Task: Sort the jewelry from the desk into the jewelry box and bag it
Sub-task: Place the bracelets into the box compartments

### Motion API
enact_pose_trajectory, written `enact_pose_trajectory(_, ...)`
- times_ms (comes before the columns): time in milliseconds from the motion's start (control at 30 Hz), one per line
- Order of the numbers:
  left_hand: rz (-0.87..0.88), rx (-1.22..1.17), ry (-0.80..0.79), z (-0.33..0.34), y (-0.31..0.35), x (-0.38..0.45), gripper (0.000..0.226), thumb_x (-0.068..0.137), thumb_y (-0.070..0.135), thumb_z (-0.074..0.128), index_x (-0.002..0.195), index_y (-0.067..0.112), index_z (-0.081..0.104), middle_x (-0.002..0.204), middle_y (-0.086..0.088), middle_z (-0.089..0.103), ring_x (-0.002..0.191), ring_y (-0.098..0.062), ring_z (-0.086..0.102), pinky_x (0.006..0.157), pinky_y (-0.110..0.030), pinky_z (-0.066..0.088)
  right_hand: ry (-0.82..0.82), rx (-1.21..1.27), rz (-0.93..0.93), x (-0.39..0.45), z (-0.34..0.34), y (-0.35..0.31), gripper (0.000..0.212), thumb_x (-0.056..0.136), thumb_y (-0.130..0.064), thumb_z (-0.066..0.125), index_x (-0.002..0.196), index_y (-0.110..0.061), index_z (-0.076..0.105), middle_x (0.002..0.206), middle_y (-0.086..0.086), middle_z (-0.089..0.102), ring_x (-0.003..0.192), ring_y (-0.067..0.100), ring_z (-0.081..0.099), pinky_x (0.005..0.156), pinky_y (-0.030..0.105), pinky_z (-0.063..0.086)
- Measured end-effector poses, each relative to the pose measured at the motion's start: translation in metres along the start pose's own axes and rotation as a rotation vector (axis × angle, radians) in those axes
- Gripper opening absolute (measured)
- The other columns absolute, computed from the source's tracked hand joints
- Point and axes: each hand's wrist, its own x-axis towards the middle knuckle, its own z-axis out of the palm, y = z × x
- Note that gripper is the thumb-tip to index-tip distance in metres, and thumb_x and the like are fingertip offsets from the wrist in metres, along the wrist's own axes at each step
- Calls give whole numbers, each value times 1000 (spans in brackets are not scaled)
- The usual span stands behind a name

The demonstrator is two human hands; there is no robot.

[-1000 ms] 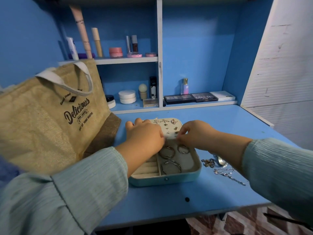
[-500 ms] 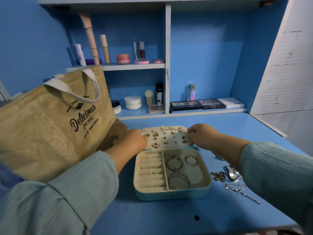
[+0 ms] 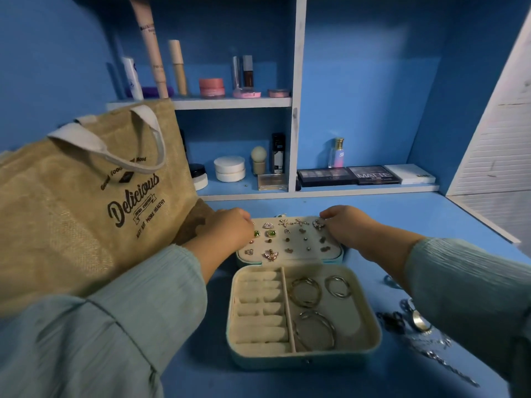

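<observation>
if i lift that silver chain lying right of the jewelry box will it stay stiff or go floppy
Probably floppy: the silver chain lies in a loose, kinked trail on the desk, so it should drape and swing. It looks thin, so likely light. Its end sits among other jewelry pieces, so it may snag them.

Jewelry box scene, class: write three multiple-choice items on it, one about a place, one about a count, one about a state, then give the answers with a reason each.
1. Where does the burlap bag stand?
A. left of the jewelry box
B. right of it
C. on the shelf

2. How many hoops lie in the box's large compartment?
A. one
B. three
C. five

3. How is the lid of the box?
A. shut
B. open, laid back
C. taken off

Answers:
1 A, it leans beside the left hand.
2 B, two hoops at the back and one in front.
3 B, the earring panel faces up, both hands, the right hand too, at its edges.
</observation>
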Motion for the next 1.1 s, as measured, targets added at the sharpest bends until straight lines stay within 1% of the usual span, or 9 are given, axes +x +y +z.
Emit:
enact_pose_trajectory(67,-25,32,-11,-2,4,2,31,93,23,43,121,21,57,128,-6,53,116,-26,49,100,-40,41,6,20,-15,4,0,0,35,94,-2,39,125,0,53,128,18,54,118,32,50,93,33,42)
enact_pose_trajectory(167,-65,45,-35,-5,9,3,32,92,21,44,122,15,56,124,-5,55,112,-24,51,99,-37,43,15,25,-17,9,1,2,33,93,-1,42,123,2,55,127,21,54,114,34,52,91,34,43)
enact_pose_trajectory(300,-89,-2,-21,-9,13,1,34,91,18,45,124,15,55,124,-6,55,111,-24,52,98,-36,44,9,96,-6,15,-3,1,34,91,-2,43,122,4,55,124,23,56,87,21,46,59,23,41)
enact_pose_trajectory(433,-63,-36,36,-21,22,-11,35,98,14,38,131,17,48,132,-9,47,117,-23,48,95,-28,40,33,210,-35,12,-7,-2,32,93,-5,44,122,2,55,91,9,53,76,19,46,55,22,37)
enact_pose_trajectory(567,55,-210,95,-31,17,-23,13,98,20,39,105,23,49,129,-3,53,115,-21,49,91,-28,38,91,285,-53,3,-16,-5,23,93,-11,47,113,-14,59,80,1,52,67,15,46,53,24,38)
enact_pose_trajectory(700,151,-273,172,-41,14,-39,9,99,27,38,99,27,47,100,8,54,75,-8,52,61,-22,37,144,337,-96,-16,-28,-7,9,93,-21,52,91,-20,60,82,5,56,70,20,47,56,26,40)
enact_pose_trajectory(767,187,-282,185,-49,14,-51,10,98,28,38,98,27,48,91,9,53,65,-5,48,53,-22,33,141,321,-142,-29,-33,-5,12,92,-24,54,83,-20,60,82,7,56,70,20,47,58,27,40)
enact_pose_trajectory(967,264,-249,153,-67,7,-91,11,93,29,47,83,32,52,87,9,55,70,-6,50,57,-22,37,114,262,-159,-72,-47,0,11,90,-29,58,83,-23,64,77,6,55,68,19,49,62,28,42)
enact_pose_trajectory(1100,289,-144,119,-73,4,-114,15,91,25,46,79,33,51,88,12,56,76,-4,51,58,-21,36,31,396,-93,-97,-52,-1,16,90,-13,53,88,-5,66,66,6,59,57,17,49,53,24,40)
